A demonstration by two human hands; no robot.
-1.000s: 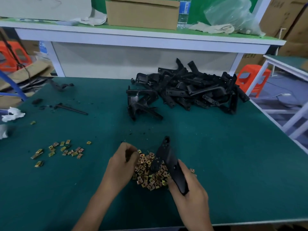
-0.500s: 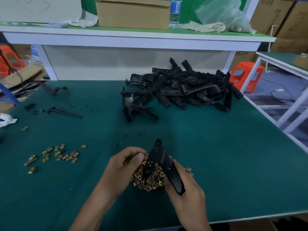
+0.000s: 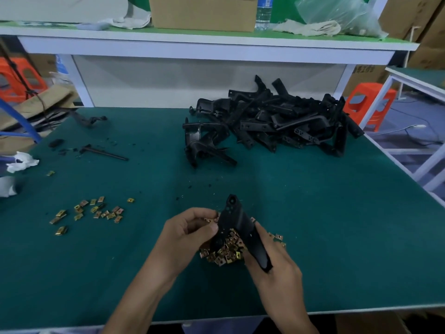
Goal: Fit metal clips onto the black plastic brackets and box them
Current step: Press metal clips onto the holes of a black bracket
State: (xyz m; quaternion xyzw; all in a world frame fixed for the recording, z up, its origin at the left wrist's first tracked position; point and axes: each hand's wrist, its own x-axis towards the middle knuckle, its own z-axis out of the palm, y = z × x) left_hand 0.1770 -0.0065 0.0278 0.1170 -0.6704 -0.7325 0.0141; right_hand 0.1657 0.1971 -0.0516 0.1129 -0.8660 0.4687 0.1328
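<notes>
Early days, I reckon. My right hand (image 3: 272,273) gripped one black bracket (image 3: 237,220) over the clip pile (image 3: 226,251) by the desk's (image 3: 337,237) front edge. My left hand (image 3: 187,235) was curled against the bracket's side; I couldn't tell if it pinched a clip. The bracket heap (image 3: 277,124) at the far right looked undone, and nothing was visibly boxed. Scattered clips (image 3: 96,210) lay front left, not in the way.

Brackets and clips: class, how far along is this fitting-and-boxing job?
Done: no boxed bracket shows. In hand: the right hand grips one bracket over the clip heap; the left hand has curled fingers against it, and any clip there is hidden. Left: the bracket pile behind, the scattered clips, and all boxing.
</notes>
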